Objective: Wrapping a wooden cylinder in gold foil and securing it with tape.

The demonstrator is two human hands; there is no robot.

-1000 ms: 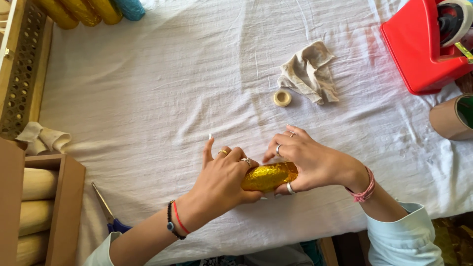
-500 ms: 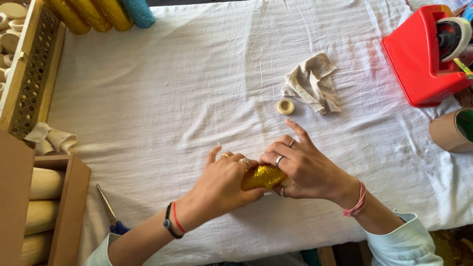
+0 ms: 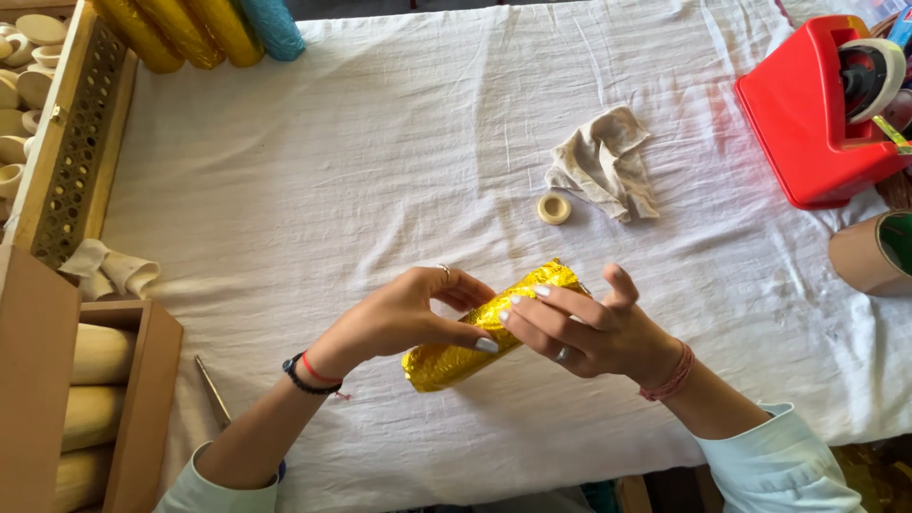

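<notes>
Head view: both hands hold a gold foil-wrapped roll (image 3: 484,328) just above the white-clothed bench (image 3: 380,190), near its front edge; the roll lies tilted, its upper end toward the far right, its lower end toward the person; the left hand (image 3: 404,318) has its fingers clamped on the roll's middle from the left, thumb tip pressed on the foil; the right hand (image 3: 594,328) grips it from the right, its fingers closed on the foil with one finger lifted free; beyond the hands, well apart, lie a small tape ring (image 3: 554,208) and just beside it a crumpled beige cloth (image 3: 603,163); a red tape dispenser (image 3: 817,114) stands at the far right; gold rolls (image 3: 176,28) lie at the far left corner.
</notes>
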